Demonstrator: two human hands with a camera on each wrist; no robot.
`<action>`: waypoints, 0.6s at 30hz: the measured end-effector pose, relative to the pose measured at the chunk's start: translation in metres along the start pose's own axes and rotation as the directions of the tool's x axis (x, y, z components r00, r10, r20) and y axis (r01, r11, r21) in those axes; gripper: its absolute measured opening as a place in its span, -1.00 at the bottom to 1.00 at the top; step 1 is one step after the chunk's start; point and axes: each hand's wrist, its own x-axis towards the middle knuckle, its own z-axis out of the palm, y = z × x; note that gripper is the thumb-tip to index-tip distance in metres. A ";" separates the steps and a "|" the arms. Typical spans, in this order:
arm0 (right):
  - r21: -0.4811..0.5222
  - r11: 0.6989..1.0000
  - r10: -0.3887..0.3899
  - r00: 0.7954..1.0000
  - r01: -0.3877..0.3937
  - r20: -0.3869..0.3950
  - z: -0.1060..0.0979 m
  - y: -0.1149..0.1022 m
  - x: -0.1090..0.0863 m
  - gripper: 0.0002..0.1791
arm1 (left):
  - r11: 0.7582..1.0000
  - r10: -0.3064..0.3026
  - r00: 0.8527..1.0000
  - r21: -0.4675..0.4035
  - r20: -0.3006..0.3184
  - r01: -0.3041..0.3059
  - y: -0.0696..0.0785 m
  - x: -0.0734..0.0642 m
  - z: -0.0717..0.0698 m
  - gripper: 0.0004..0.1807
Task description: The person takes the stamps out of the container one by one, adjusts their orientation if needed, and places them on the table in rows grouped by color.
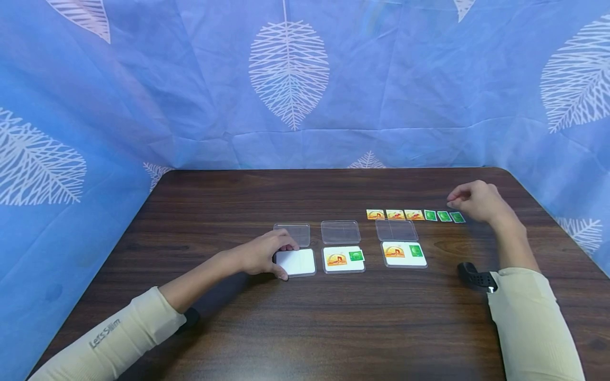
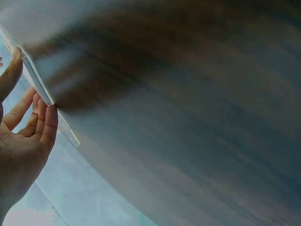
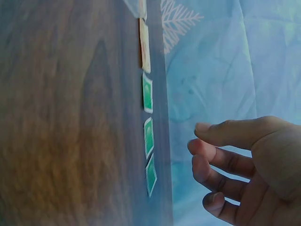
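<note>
My left hand (image 1: pixel 264 255) grips the left clear plastic case (image 1: pixel 315 271), its thumb at the near edge and fingers at the far side. A blank white card (image 1: pixel 296 262) lies in that case. In the left wrist view, the thumb and fingertips touch the case's edge (image 2: pixel 37 80). My right hand (image 1: pixel 481 202) hovers above the table beyond the right end of a row of stamps. Its fingers are loosely bent, with nothing visible between them. Nearest to it is a green stamp (image 1: pixel 457 217), with more green stamps (image 3: pixel 148 136) and orange picture stamps (image 1: pixel 395 214) further left.
A middle case (image 1: pixel 344 271) and a right case (image 1: pixel 405 266) each hold a white card bearing one orange and one green stamp. Behind the cases lie three clear lids (image 1: pixel 340 232). A blue leaf-patterned cloth (image 1: pixel 200 79) hangs behind the dark wooden table (image 1: pixel 333 328).
</note>
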 end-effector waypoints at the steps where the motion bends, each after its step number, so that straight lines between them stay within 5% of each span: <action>1: 0.006 1.000 -0.009 1.000 0.009 0.005 0.000 -0.003 0.000 -0.83 | 1.000 0.000 1.000 0.003 0.002 0.000 0.000 0.000 0.000 -0.37; 18: 0.066 0.981 -0.187 0.982 0.185 0.035 0.000 -0.047 -0.008 -0.75 | 0.995 0.011 0.999 0.102 0.032 -0.014 0.009 -0.003 -0.003 -0.36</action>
